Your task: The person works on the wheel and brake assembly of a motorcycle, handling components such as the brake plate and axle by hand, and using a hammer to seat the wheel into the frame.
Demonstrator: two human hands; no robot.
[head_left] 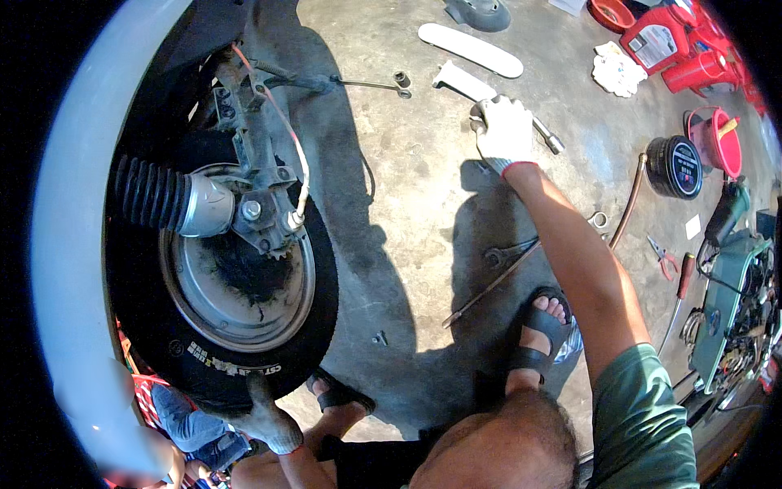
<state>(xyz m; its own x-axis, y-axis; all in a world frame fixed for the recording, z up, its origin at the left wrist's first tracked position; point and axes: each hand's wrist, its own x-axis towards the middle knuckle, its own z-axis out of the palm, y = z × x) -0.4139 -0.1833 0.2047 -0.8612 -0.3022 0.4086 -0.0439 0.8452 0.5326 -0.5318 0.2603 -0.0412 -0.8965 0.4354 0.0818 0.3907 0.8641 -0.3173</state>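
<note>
My right hand (505, 130), in a white knit glove, reaches out to the floor with its fingers closed around a socket wrench (554, 143). One end of the wrench sticks out on the right; the palm covers its middle. A whitish flat-ended part (461, 80) lies just beyond the fingers. My left hand (273, 420), in a greyish soiled glove, grips the lower edge of a black tyre (322, 326), some of its fingers hidden. The tyre sits on a silver wheel hub (236, 301), below a bracket with a bolt (252, 210) and a black ribbed boot (151, 196).
On the floor lie a long-handled socket tool (375, 84), a white oblong panel (471, 50), a spanner (497, 257), a thin rod (489, 285), pliers (666, 259) and a screwdriver (684, 273). Red containers (656, 39) and a black round can (674, 167) stand right. A pale body panel (77, 204) borders the left.
</note>
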